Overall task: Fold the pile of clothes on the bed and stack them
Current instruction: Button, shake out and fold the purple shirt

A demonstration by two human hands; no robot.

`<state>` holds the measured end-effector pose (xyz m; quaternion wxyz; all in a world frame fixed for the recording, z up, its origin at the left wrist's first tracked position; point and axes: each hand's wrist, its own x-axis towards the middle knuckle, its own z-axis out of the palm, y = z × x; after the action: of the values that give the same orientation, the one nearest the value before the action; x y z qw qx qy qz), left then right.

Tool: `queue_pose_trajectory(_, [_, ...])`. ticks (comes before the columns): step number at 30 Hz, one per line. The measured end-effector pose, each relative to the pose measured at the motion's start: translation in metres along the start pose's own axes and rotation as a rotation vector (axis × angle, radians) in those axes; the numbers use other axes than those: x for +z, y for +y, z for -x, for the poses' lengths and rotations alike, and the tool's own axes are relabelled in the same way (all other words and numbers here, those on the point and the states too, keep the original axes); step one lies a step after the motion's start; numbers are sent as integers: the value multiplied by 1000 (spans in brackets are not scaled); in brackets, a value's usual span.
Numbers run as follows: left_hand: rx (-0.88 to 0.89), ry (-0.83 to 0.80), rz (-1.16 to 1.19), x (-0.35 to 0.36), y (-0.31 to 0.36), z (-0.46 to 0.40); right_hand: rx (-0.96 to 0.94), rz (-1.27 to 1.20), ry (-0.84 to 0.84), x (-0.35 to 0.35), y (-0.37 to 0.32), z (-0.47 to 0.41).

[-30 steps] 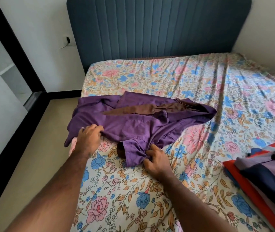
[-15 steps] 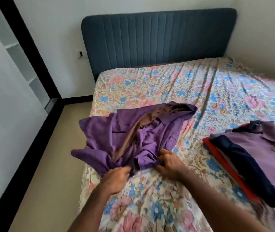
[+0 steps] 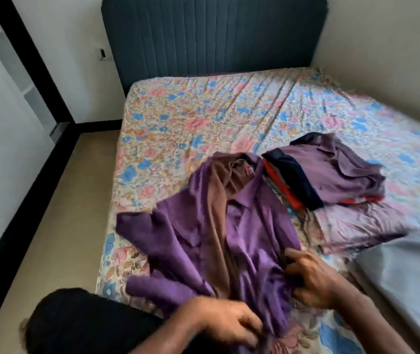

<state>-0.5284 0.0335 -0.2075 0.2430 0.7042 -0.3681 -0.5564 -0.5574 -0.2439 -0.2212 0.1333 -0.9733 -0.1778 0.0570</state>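
A purple shirt with a brown lining lies rumpled and lengthwise on the floral bed sheet, its collar pointing away from me. My left hand grips its near hem at the bottom. My right hand holds the shirt's right edge with curled fingers. Just beyond the shirt on the right sits a stack of folded clothes: a mauve shirt on top, then dark navy and red layers beneath.
A dark blue padded headboard stands against the far wall. Beige floor runs along the bed's left side. A grey pillow or cloth lies at the right. My dark-clothed leg is at the bed's near edge.
The shirt has been pulled toward me and turned lengthwise. Both hands have drawn back with it to the near edge. The view has swung right, bringing the folded stack nearer the middle.
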Motion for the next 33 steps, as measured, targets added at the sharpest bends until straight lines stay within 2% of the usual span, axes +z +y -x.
queue_pose_trajectory(2, [64, -61, 72, 29, 12, -6, 161, 44, -113, -7, 4, 32])
queue_pose_trajectory(4, [64, 21, -87, 12, 21, -11, 269, 63, -203, -18, 9, 51])
queue_pose_trajectory(6, [162, 118, 5, -24, 24, -13, 362, 125, -239, -33, 7, 49])
queue_pose_trajectory(7, [174, 216, 70, -42, 25, -11, 392, 145, -197, -40, 4, 42])
queue_pose_trajectory(10, [94, 695, 124, -99, 12, -15, 334, 159, 75, -58, -9, 0])
queue_pose_trajectory(12, [67, 951, 156, -132, 2, -17, 293, 29, 225, -58, -23, -43])
queue_pose_trajectory(14, [15, 1113, 200, -163, -9, -28, 332, -125, 340, -45, -26, -89])
queue_pose_trajectory(18, [-62, 1341, 299, -203, -35, -47, 407, -226, 272, -4, -14, -143])
queue_pose_trajectory(19, [-65, 1378, 323, -211, -39, -49, 403, -245, 308, 8, -11, -146])
queue_pose_trajectory(23, [-53, 1425, 326, -252, -66, -53, 351, -337, 597, 43, 1, -146])
queue_pose_trajectory(26, [-62, 1434, 119, -285, -86, -50, 371, -373, 704, 50, 4, -148])
queue_pose_trajectory(33, [-141, 1017, -466, -334, -90, -57, 392, -409, 722, 68, 11, -150])
